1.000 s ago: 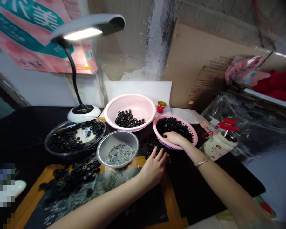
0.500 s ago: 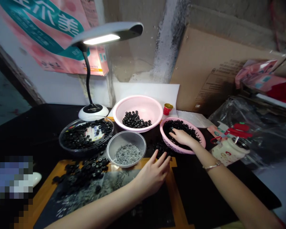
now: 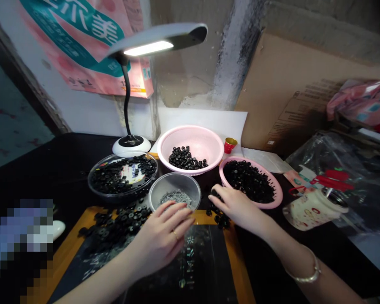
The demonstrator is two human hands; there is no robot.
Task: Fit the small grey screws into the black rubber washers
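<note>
Nearest, the dark mat (image 3: 209,270) is partly covered by both forearms, which are cut off by the lower edge. The left hand (image 3: 169,230) is held with its fingers extended and loosely parted, nothing seen gripped; its palm side is hidden. Its fingertips are seen over the near part of the clear bowl (image 3: 174,181), where the metal pins (image 3: 177,196) are partly covered; whether they are touched cannot be told.

The right hand (image 3: 236,207) is held with thumb and fingers bent, palm down, at the loose black pieces (image 3: 222,221) in front of the pink basket (image 3: 278,196). A dark piece is seen at its fingertips, but whether it is pinched or merely lies behind them cannot be made out. Part of the basket's near rim is hidden by this hand.

To the left, a heap of black discs (image 3: 120,223) is partly blocked by the left forearm, and the lower left corner is obscured by pixelation. Farther back, small black caps (image 3: 185,158) are contained in the pink bowl (image 3: 209,143).
</note>
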